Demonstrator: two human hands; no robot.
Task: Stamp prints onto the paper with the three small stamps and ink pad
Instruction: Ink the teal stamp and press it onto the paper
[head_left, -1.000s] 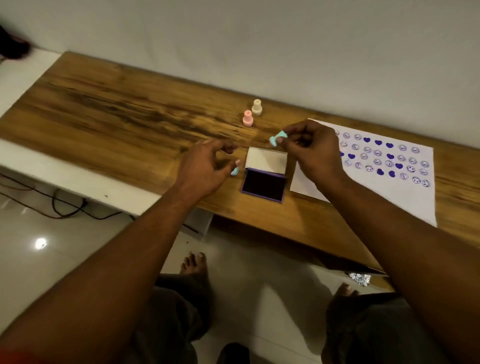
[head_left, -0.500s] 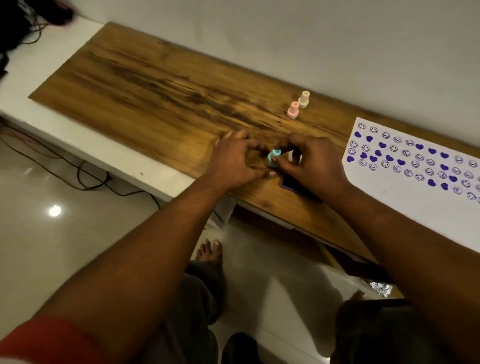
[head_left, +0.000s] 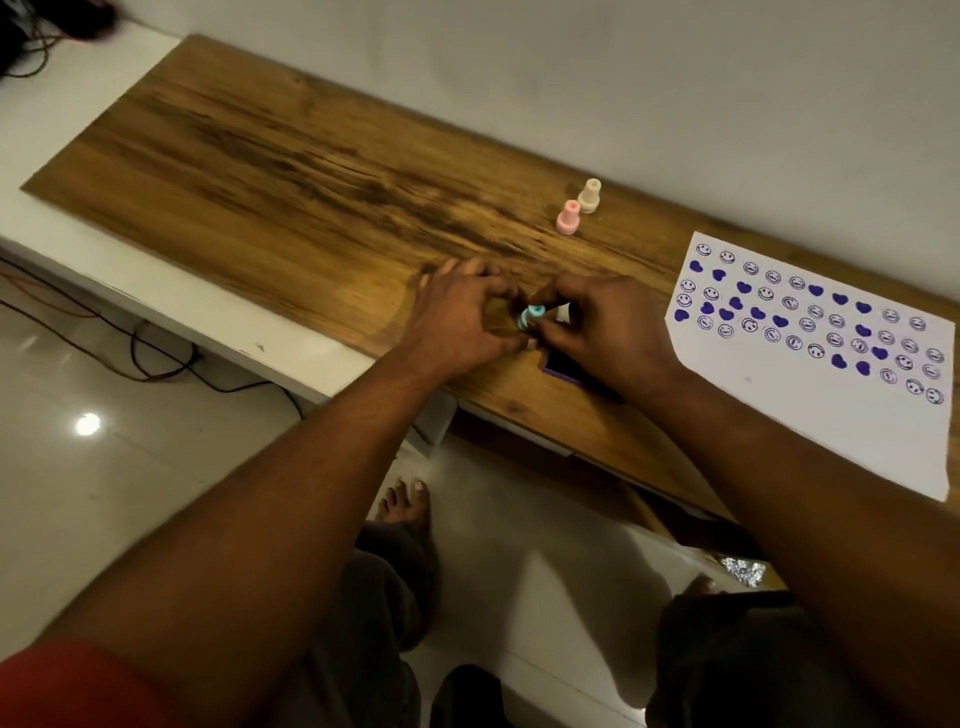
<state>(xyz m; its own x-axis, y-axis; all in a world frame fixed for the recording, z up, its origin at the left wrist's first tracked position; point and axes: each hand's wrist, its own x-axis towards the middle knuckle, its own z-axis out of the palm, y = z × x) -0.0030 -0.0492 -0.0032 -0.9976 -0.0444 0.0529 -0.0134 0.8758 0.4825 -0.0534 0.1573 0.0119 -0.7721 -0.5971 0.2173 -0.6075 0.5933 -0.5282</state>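
Both of my hands meet over the wooden board around a small teal stamp (head_left: 531, 317). My left hand (head_left: 460, 322) and my right hand (head_left: 605, 327) each pinch it with the fingertips. Under my right hand lies the purple ink pad (head_left: 558, 370), mostly hidden, with a sliver of its white lid showing. A pink stamp (head_left: 568, 217) and a cream stamp (head_left: 590, 195) stand upright farther back. The white paper (head_left: 810, 405) at the right carries rows of purple smiley and heart prints.
The wooden board (head_left: 260, 171) rests on a white bench (head_left: 156, 306) against a pale wall. Cables (head_left: 156, 358) trail on the tiled floor at the left. My feet and knees show below the bench edge.
A second ago my hands were apart, the right holding the teal stamp above the open ink pad. They have come together on the stamp, and my view has shifted left.
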